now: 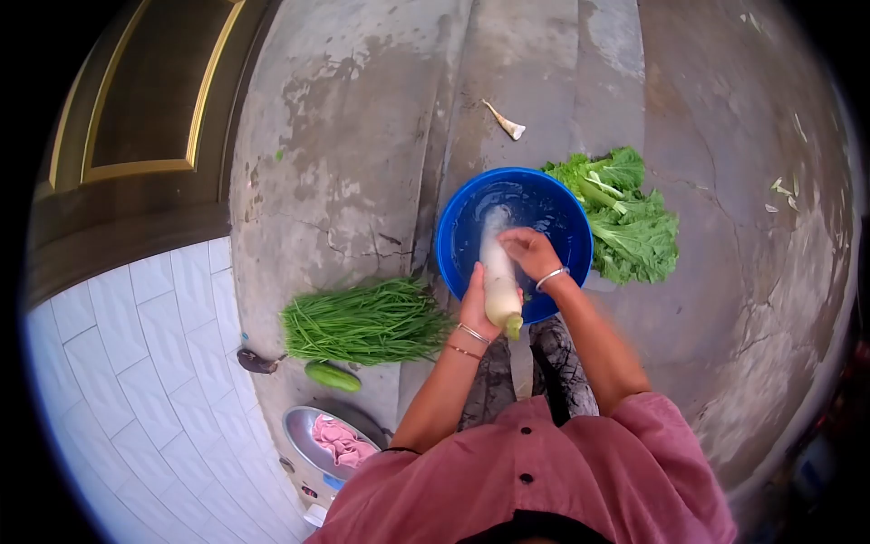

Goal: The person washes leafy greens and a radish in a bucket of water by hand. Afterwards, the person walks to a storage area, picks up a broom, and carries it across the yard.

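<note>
A long white radish (499,281) slants over a blue basin (443,243) of water, its green stem end toward me and its far end at or in the water. My left hand (476,304) is wrapped round the radish near the stem end, from the left and below. On the right side, my right hand (533,251) rests at the middle of the radish with curled fingers; whether it grips or only rubs the surface I cannot tell. Both wrists wear bracelets.
Leafy greens (634,231) lie right of the basin. A bundle of green chives (367,322), a cucumber (333,376) and an eggplant (257,362) lie to the left. Nearby stands a metal bowl (304,435) with pink cloth. A small root piece (506,122) lies beyond the basin.
</note>
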The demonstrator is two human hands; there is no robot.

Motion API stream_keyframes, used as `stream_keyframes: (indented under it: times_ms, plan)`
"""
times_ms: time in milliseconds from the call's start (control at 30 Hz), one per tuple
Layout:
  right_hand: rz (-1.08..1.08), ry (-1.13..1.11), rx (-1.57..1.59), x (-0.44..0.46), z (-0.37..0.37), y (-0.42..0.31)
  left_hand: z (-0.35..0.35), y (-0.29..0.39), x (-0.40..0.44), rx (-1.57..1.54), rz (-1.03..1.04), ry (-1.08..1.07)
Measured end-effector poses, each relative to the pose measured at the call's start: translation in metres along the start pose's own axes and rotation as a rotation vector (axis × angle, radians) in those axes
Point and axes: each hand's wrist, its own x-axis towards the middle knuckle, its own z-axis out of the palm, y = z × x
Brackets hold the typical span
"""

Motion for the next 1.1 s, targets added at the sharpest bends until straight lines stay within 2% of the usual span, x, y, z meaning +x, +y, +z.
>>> stream_keyframes:
  times_ms: [33,100,167,200,233,333,467,533,567,600,667,767,867,967,1067,1100]
  plan:
    - [-0.095,0.020,-0.212,-0.008,0.003,-0.005,0.001,0.000,0.003,-0.003,0.002,-0.001]
    - [-0.131,0.090,-0.223,-0.004,0.006,0.000,0.001,-0.004,0.005,0.112,0.091,0.069]
    - [-0.001,0.207,-0.274,0.021,0.001,0.003,0.001,-0.003,0.008,0.155,0.074,0.066]
    - [0.062,0.232,-0.203,0.038,-0.001,0.012,0.001,-0.005,0.007,0.195,0.057,0.067]
    - [0.066,0.233,-0.201,0.043,-0.003,0.023,0.000,-0.007,0.006,0.196,0.053,0.071]
    - [0.204,0.136,-0.166,0.035,-0.002,-0.007,0.005,-0.005,0.005,0.186,0.099,0.072]
    - [0.311,0.071,-0.146,0.043,-0.009,0.003,0.003,-0.007,0.009,0.256,0.165,0.121]
    - [0.402,-0.035,0.006,0.050,-0.016,0.006,0.001,-0.003,0.011,0.283,0.160,0.123]
    - [0.399,-0.032,0.005,0.056,-0.020,0.019,0.002,-0.001,0.011,0.280,0.134,0.104]
    - [0.229,-0.059,-0.071,0.061,-0.021,0.042,0.001,-0.002,0.010,0.273,0.107,0.089]
    - [0.063,-0.089,-0.147,0.067,-0.020,0.058,0.003,-0.002,0.009,0.287,0.129,0.092]
    - [0.117,-0.103,-0.166,0.074,-0.018,0.066,0.003,-0.004,0.011,0.316,0.192,0.099]
    - [0.067,-0.150,-0.307,0.075,-0.022,0.064,0.003,-0.004,0.014,0.321,0.222,0.114]
    - [0.103,-0.121,-0.226,0.072,-0.021,0.076,0.005,-0.001,0.015,0.270,0.162,0.096]
    - [-0.099,0.042,-0.054,0.062,-0.009,0.092,0.002,0.008,0.018,0.205,0.083,0.038]
    - [-0.059,-0.002,0.020,0.055,-0.006,0.079,-0.001,0.012,0.022,0.179,0.059,0.003]
